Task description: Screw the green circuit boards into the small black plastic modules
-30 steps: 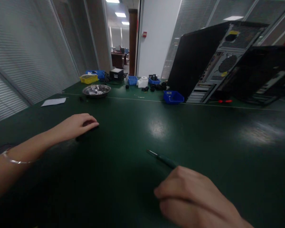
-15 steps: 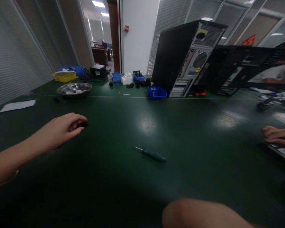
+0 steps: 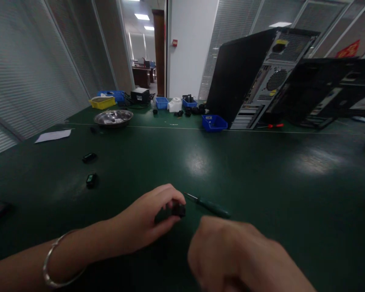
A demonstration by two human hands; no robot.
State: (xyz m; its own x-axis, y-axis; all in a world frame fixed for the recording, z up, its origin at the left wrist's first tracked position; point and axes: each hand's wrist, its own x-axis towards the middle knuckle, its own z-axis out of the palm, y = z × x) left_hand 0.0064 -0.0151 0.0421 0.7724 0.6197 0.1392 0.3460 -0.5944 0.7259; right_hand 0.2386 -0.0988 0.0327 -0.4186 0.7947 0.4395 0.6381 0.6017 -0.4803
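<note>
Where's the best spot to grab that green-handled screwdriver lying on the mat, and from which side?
Probably the green handle of the screwdriver, pinched across its width from above. It lies flat on the green mat, thin metal tip pointing left toward the left hand; the thicker handle end lies nearest the right hand, just beyond it.

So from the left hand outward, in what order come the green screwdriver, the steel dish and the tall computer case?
Going out from the left hand, which pinches a small black part:
1. Green screwdriver, lying just right of the fingers.
2. Steel dish, far ahead and to the left.
3. Tall computer case, far ahead on the right, beyond the table seam.
</note>
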